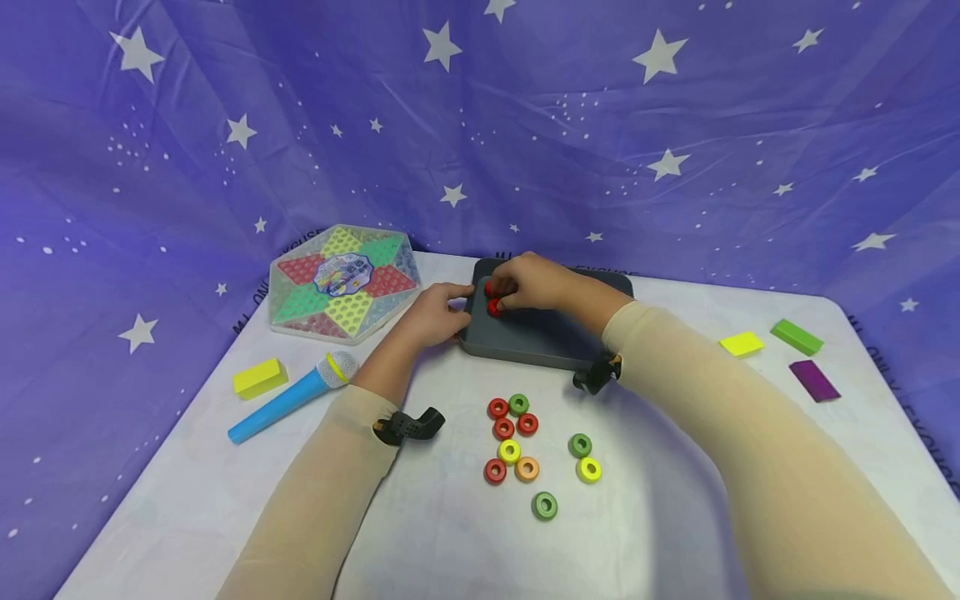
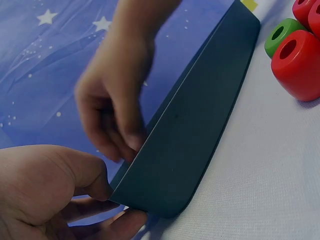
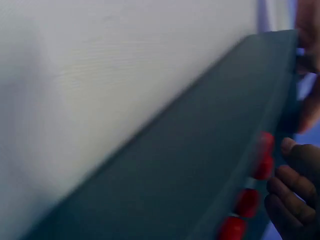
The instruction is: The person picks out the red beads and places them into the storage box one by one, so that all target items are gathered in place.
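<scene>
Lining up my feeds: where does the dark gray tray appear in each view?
Head: dark gray tray, just right of center.
Left wrist: tray, slanting from bottom center to upper right.
Right wrist: tray, slanting from lower left to upper right.
Shared landmark: the right hand, visible in all three.

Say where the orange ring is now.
Low and right of centre in the head view, the orange ring lies in front of the dark tray, a red ring and a yellow ring on its left.
</scene>
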Action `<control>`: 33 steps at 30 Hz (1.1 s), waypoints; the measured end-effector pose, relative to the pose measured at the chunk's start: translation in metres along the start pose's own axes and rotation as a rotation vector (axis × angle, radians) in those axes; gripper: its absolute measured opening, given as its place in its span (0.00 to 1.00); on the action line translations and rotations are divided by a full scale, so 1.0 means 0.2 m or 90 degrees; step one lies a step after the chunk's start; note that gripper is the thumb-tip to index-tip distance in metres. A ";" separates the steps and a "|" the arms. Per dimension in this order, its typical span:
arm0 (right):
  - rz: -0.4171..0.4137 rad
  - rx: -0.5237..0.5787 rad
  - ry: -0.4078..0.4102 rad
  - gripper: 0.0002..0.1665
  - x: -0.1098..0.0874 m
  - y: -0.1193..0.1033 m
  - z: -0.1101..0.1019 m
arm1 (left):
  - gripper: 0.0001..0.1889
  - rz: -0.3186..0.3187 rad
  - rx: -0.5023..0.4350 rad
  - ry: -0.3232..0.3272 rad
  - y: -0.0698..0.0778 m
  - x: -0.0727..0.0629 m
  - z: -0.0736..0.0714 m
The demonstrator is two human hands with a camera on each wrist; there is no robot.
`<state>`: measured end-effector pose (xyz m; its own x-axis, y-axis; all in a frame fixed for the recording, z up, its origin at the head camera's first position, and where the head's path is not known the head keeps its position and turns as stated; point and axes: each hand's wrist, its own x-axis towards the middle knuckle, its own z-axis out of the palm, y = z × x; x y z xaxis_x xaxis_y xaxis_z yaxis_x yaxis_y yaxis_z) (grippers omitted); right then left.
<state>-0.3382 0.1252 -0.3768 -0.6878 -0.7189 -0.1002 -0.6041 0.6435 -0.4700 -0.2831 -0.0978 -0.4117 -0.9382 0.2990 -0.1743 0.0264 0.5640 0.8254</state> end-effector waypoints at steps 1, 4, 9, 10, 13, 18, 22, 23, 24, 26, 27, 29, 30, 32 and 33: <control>0.001 0.010 0.012 0.21 -0.01 -0.01 -0.02 | 0.32 0.001 -0.001 0.000 0.00 0.00 0.00; 0.006 0.036 0.060 0.22 -0.07 -0.06 -0.09 | 0.32 0.003 -0.004 0.002 -0.01 0.00 0.00; 0.006 0.086 0.139 0.23 -0.25 -0.13 -0.13 | 0.32 0.006 -0.002 0.008 -0.01 0.00 0.01; 0.000 0.098 0.149 0.23 -0.29 -0.14 -0.12 | 0.32 0.006 -0.001 0.008 -0.01 0.00 0.02; -0.013 0.131 0.168 0.21 -0.43 -0.18 -0.06 | 0.31 0.002 -0.002 0.006 -0.01 0.00 0.02; -0.006 0.168 0.167 0.21 -0.63 -0.23 0.13 | 0.31 -0.001 -0.004 0.004 -0.01 0.00 0.01; -0.026 0.145 0.138 0.22 -0.74 -0.26 0.31 | 0.31 -0.009 -0.004 0.002 -0.02 0.01 0.01; -0.032 0.136 0.129 0.21 -0.76 -0.27 0.35 | 0.31 -0.011 -0.004 0.000 -0.02 0.01 0.01; -0.039 0.122 0.123 0.21 -0.78 -0.28 0.38 | 0.31 -0.012 -0.004 -0.001 -0.02 0.01 0.01; -0.049 0.100 0.116 0.20 -0.81 -0.30 0.43 | 0.31 -0.015 -0.002 -0.001 -0.01 0.00 0.01; -0.052 0.093 0.115 0.20 -0.82 -0.31 0.46 | 0.31 -0.015 -0.001 -0.001 -0.01 0.00 0.01; -0.055 0.077 0.117 0.19 -0.84 -0.32 0.49 | 0.31 -0.014 0.001 0.000 0.00 0.00 0.01; -0.056 0.068 0.118 0.19 -0.84 -0.32 0.50 | 0.31 -0.013 0.002 0.001 0.00 0.00 0.01; -0.059 0.047 0.118 0.19 -0.84 -0.32 0.51 | 0.31 -0.014 0.002 0.000 0.00 0.00 0.01; -0.062 0.035 0.118 0.19 -0.84 -0.33 0.52 | 0.31 -0.015 0.000 0.000 -0.01 0.00 0.01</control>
<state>-0.1416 0.1765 -0.4206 -0.6929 -0.7129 0.1078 -0.6516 0.5552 -0.5169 -0.2837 -0.0975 -0.4135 -0.9386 0.2853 -0.1940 0.0040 0.5714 0.8207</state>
